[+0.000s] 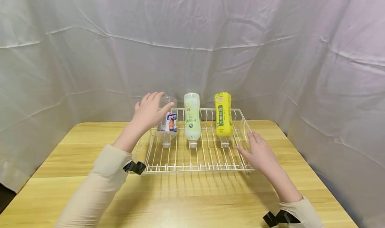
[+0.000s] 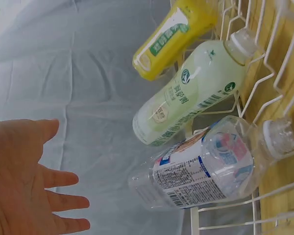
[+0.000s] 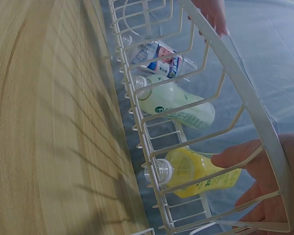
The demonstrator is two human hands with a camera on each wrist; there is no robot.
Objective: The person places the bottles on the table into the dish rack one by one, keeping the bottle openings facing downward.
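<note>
Three bottles lean neck-down in a white wire rack (image 1: 180, 171). The clear one (image 2: 196, 169), with a blue and white label, is on the left. Pale green fills the look of the middle bottle (image 1: 192, 117), and the right one (image 1: 224, 116) wears a yellow label. My left hand (image 1: 150, 112), fingers spread, is raised beside the clear bottle's upturned base and overlaps it in the head view; the left wrist view shows a gap between them. At the rack's right side, my right hand (image 1: 259, 151) has its fingers extended along the wires, thumb apart, close to the yellow bottle.
The rack stands on a light wooden table (image 1: 192, 201), towards its back edge. A grey-white curtain (image 1: 192, 64) hangs behind and on both sides. Upright wire prongs line the rack's near edge. Each wrist carries a small black camera mount (image 1: 134, 167).
</note>
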